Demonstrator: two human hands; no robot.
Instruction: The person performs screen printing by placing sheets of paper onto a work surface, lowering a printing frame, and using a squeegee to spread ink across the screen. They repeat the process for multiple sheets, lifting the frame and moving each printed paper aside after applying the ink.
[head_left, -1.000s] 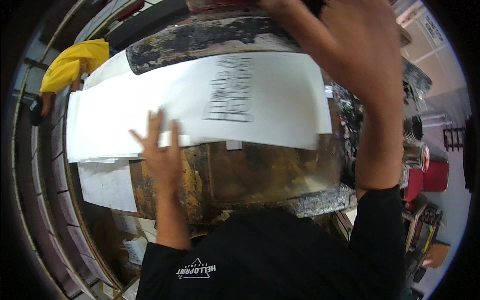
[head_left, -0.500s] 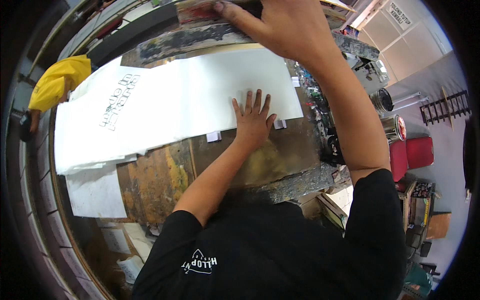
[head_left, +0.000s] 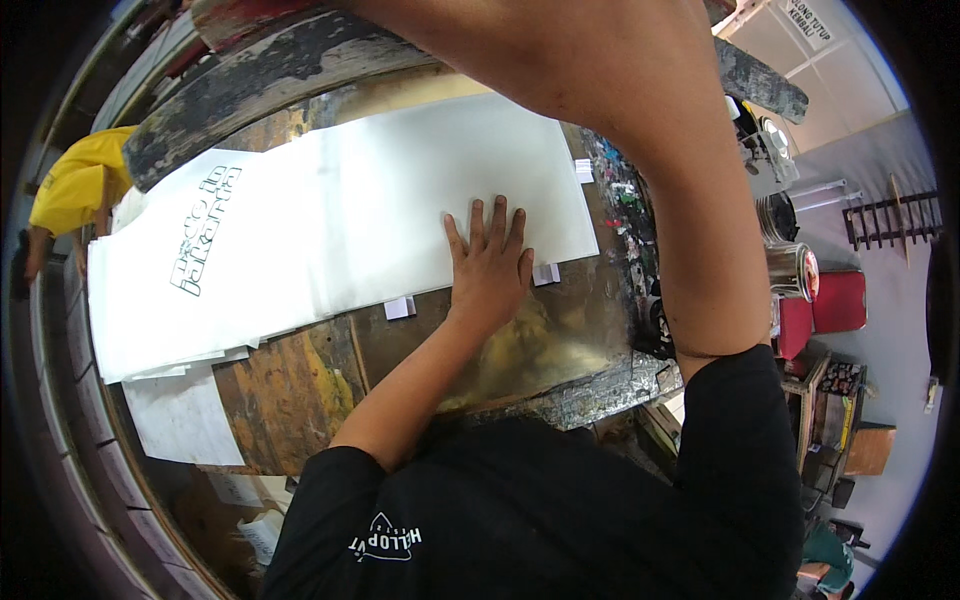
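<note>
My left hand [head_left: 487,267] lies flat with fingers spread on a long white sheet [head_left: 420,170] near its front edge. Outlined dark lettering marks the sheet's left part, where several white layers lie stacked. My right arm reaches up and across; only the wrist and base of my right hand [head_left: 500,45] show at the top edge, and its fingers are out of view. Close to it, a paint-stained wooden frame [head_left: 270,90] slants above the far side of the sheet. I cannot tell whether the right hand grips it.
Under the sheet is a stained wooden table [head_left: 290,385] with small white tabs [head_left: 400,307] along the sheet's edge. A person in a yellow top [head_left: 80,185] is at the far left. Metal cans [head_left: 793,270] and a red chair [head_left: 838,300] stand at right.
My right arm has come up closer to the camera, and its fingers have left the picture. The wooden frame has shifted and looks larger. My left hand stays spread on the sheet.
</note>
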